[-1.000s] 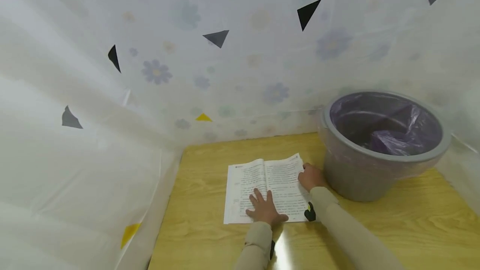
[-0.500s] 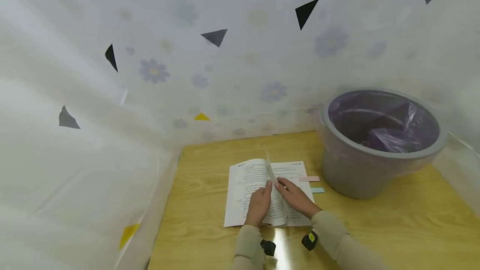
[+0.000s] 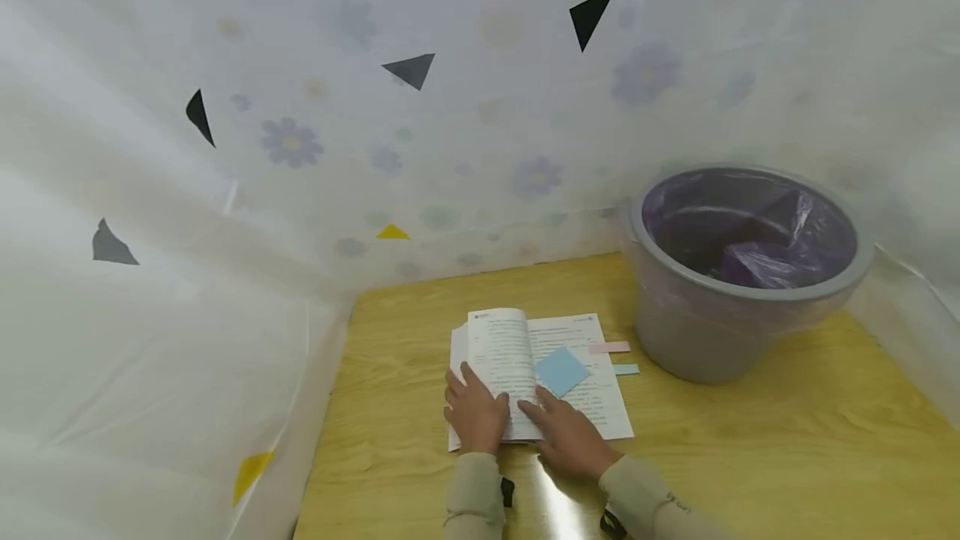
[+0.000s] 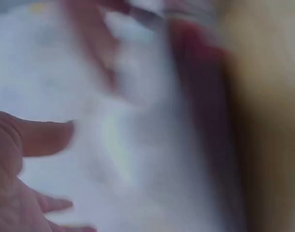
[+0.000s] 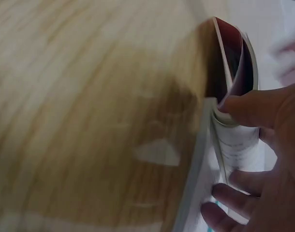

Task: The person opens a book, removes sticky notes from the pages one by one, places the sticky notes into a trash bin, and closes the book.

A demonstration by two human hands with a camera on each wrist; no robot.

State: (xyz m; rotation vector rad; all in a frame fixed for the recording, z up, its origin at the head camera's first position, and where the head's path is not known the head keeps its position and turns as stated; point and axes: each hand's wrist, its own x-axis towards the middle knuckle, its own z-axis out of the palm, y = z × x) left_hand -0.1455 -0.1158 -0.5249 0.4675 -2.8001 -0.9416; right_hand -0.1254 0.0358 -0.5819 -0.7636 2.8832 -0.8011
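An open book (image 3: 498, 357) lies on the table, its left-hand pages curving up from the spine. On its right page is a square light-blue sticky note (image 3: 562, 372). A pink tab (image 3: 609, 347) and a pale blue-green tab (image 3: 626, 369) stick out past the right edge. My left hand (image 3: 477, 415) rests with spread fingers on the lower left page. My right hand (image 3: 570, 436) touches the pages beside the spine, fingers extended. In the right wrist view its thumb (image 5: 254, 108) lies at the book's bottom edge. The left wrist view is blurred.
A grey bucket (image 3: 690, 348) lined with a thin purple bag stands right of the book on the wood-grain table (image 3: 397, 373). Pale plastic sheeting (image 3: 450, 148) with flowers and triangles rises behind the table and along its left side.
The right hand went from the right page's edge to the spine, and a batch of pages turned over to the left. The blue sticky note and both tabs came into view.
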